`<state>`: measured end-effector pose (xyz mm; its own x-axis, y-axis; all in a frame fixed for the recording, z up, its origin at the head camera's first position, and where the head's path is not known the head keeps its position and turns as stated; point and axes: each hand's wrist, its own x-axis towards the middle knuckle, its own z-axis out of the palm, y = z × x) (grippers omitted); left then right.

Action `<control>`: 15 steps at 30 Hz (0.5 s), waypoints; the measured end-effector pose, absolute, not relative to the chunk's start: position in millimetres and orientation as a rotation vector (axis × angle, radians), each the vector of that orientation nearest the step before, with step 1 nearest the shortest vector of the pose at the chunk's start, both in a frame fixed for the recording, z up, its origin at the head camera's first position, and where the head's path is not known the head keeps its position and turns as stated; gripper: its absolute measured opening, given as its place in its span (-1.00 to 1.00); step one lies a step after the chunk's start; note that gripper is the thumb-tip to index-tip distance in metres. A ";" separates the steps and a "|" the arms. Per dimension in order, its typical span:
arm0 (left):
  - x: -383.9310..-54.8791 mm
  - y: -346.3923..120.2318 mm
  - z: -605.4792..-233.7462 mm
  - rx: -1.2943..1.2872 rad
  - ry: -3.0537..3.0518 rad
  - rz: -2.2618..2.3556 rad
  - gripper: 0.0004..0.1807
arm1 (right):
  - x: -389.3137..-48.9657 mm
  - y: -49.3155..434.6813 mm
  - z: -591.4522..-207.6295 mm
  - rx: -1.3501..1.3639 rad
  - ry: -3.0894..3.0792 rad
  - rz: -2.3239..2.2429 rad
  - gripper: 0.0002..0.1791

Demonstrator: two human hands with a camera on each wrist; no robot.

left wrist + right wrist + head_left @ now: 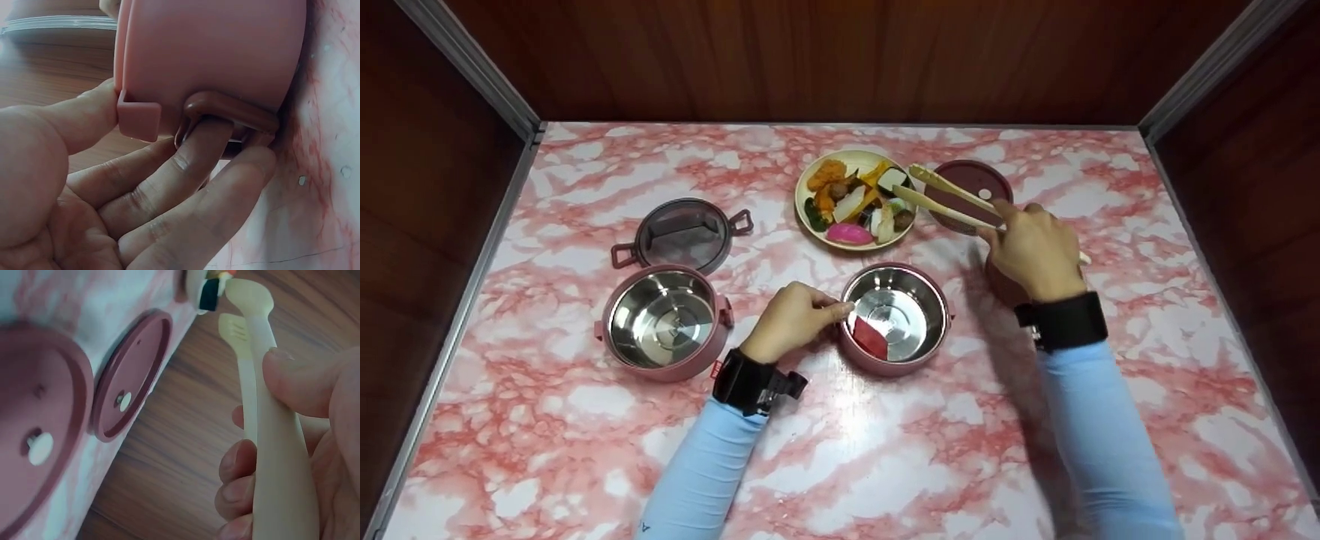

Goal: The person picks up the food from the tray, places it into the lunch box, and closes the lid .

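My right hand [1033,244] holds a pair of cream tongs [275,422], their tips apart with nothing between them, over the right edge of a plate [802,217] of toy-like food. My left hand [799,319] grips the side of a pink pot [894,367] with a steel inside. In the left wrist view its thumb lies against the pot's rim tab and its fingers curl at the brown handle [225,108]. A red piece [871,340] lies in this pot at the left. On the plate are a pink piece [850,234], an orange piece [830,174] and several others.
A second pink pot [611,349] with a bare steel inside stands at the left, before a grey lid with handles [682,229]. Two dark red lids lie at the right, one lid [132,371] beyond the nearer lid [34,394]. Wooden walls [840,60] enclose the table.
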<state>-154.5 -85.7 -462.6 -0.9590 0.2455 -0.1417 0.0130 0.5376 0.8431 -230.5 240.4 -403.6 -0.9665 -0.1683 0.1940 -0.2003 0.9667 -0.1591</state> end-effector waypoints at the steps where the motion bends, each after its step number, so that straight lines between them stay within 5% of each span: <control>1: -154.3 -85.7 -462.6 0.223 2.536 1.384 -0.74 | -233.1 239.8 -402.1 0.280 -2.951 0.246 -0.50; 15: -154.4 -87.1 -462.3 0.274 2.563 1.385 -0.70 | -244.0 202.5 -379.1 0.299 -3.019 -0.043 -0.50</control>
<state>-154.4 -87.1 -462.3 -0.9596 0.2631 -0.0998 0.0606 0.5396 0.8397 -244.0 202.5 -379.1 -0.9749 -0.1969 0.1040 -0.1938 0.9803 0.0388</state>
